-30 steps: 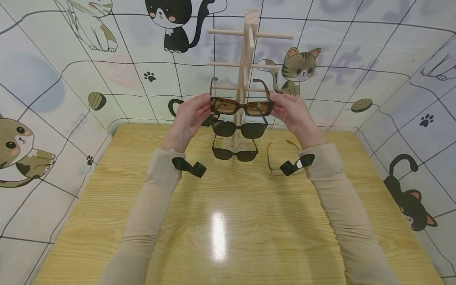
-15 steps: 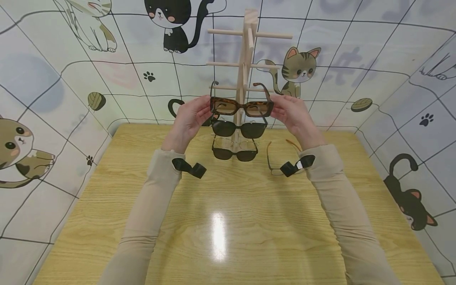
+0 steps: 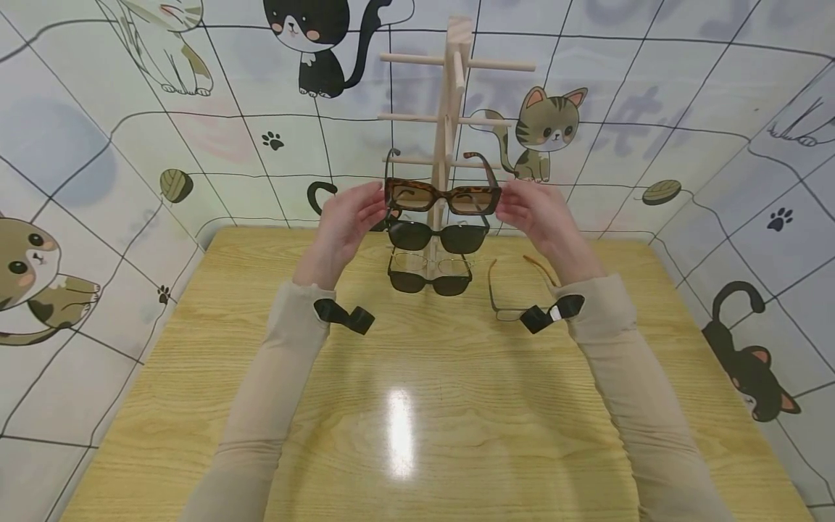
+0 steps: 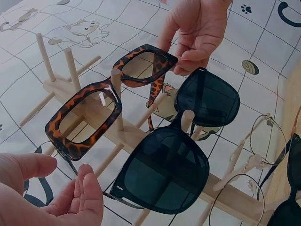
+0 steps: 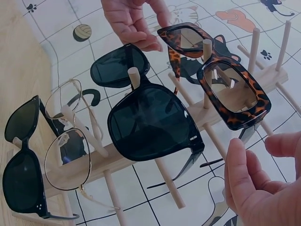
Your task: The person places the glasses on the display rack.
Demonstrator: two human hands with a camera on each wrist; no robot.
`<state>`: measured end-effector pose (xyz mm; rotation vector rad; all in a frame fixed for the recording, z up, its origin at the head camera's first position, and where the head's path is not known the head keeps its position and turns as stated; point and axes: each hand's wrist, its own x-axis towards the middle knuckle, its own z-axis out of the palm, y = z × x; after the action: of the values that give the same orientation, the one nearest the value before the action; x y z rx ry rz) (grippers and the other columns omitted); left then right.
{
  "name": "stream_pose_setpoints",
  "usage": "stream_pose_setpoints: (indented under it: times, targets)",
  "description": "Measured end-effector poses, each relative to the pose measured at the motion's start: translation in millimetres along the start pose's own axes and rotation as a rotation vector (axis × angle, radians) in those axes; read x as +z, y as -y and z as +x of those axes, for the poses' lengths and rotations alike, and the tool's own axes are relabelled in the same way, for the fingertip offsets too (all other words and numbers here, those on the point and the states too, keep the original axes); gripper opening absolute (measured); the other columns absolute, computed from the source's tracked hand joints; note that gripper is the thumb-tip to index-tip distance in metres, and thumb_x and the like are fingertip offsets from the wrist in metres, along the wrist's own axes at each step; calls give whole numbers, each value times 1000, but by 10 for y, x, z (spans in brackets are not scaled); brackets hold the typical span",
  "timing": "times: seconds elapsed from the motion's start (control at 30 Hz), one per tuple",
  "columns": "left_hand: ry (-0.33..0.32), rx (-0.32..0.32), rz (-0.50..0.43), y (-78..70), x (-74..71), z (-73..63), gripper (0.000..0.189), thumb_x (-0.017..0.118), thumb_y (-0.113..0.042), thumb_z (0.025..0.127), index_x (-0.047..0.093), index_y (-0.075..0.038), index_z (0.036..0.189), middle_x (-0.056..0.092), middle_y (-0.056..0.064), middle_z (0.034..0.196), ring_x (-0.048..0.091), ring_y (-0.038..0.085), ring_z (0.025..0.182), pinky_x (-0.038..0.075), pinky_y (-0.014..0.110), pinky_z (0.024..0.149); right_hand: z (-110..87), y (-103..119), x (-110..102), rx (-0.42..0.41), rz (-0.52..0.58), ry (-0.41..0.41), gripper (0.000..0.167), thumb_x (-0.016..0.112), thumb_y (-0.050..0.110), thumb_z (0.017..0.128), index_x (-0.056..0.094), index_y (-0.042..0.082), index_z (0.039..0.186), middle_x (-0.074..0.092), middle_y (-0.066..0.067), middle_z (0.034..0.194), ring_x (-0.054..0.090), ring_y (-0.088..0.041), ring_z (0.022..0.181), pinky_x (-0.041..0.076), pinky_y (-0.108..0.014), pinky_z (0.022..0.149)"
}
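Tortoiseshell sunglasses [image 3: 414,196] with brown lenses rest on a peg of the wooden eyewear stand [image 3: 451,94], temples pointing back. My left hand [image 3: 346,225] is beside their left end; in the left wrist view its thumb and fingers are parted near the temple. On the opposite side is my right hand [image 3: 538,221], thumb and fingertips likewise spread beside the frame's corner in the right wrist view. Neither hand grips the frame. Directly below hang black sunglasses [image 3: 463,238] with large dark lenses.
Gold wire-rimmed glasses [image 5: 45,162] and smaller black sunglasses [image 3: 409,281] hang lower on the stand. Another pair of glasses [image 3: 492,290] with orange temple tips lies on the wooden table [image 3: 443,406], near my right wrist. Bare pegs [image 3: 502,65] stick out higher up.
Both hands have loosened from the tortoiseshell sunglasses and shifted slightly outward. The sunglasses' temples tipped down a little, then stayed in place on the stand.
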<state>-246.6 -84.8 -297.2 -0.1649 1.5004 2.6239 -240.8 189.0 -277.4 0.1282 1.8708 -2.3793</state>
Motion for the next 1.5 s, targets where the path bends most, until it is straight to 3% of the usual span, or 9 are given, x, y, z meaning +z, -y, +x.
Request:
stream_pose_setpoints:
  times: [0.27, 0.57, 0.8, 1.0, 1.23, 1.5]
  targets:
    - [7, 17, 109, 89, -64, -83, 37, 55, -6, 94, 49, 9, 128, 62, 6, 91, 62, 14, 80, 52, 19, 73, -73, -77, -117, -13, -13, 27, 10, 55, 8, 95, 60, 1, 90, 65, -8, 82, 63, -15, 74, 54, -21, 69]
    - [78, 25, 91, 248, -152, -197, 9, 55, -4, 93, 57, 1, 101, 64, 4, 81, 63, 12, 74, 53, 20, 72, -198, -211, -296, 4, -64, 48, 9, 55, 8, 95, 62, 4, 90, 64, -7, 86, 63, -14, 77, 54, -21, 72]
    - [89, 44, 151, 422, -151, -267, 5, 55, -2, 93, 60, -4, 93, 65, 3, 78, 63, 11, 70, 52, 20, 71, -264, -312, -413, 41, -60, 74, 8, 56, 11, 95, 58, 3, 93, 64, -5, 87, 63, -13, 78, 54, -21, 74]
    - [88, 55, 180, 564, -150, -317, 6, 56, -2, 93, 61, -1, 95, 65, 2, 78, 63, 10, 70, 52, 21, 71, -312, -382, -511, 40, -71, 96, 9, 54, 10, 96, 60, 5, 91, 64, -4, 86, 63, -12, 77, 53, -20, 75]
    - [113, 58, 224, 796, -117, -339, 22, 56, 1, 92, 56, 16, 107, 65, -1, 75, 63, 9, 68, 53, 19, 67, -350, -481, -632, 43, -66, 87, 12, 52, 9, 96, 62, 7, 90, 65, -4, 86, 63, -13, 80, 53, -20, 76]
    - [143, 17, 295, 1086, 16, -344, 22, 58, -2, 90, 59, 11, 107, 63, 1, 81, 62, 7, 69, 54, 22, 71, -367, -612, -788, 73, -85, 62, 12, 50, 10, 98, 61, 7, 92, 63, -4, 87, 62, -12, 80, 53, -19, 76]
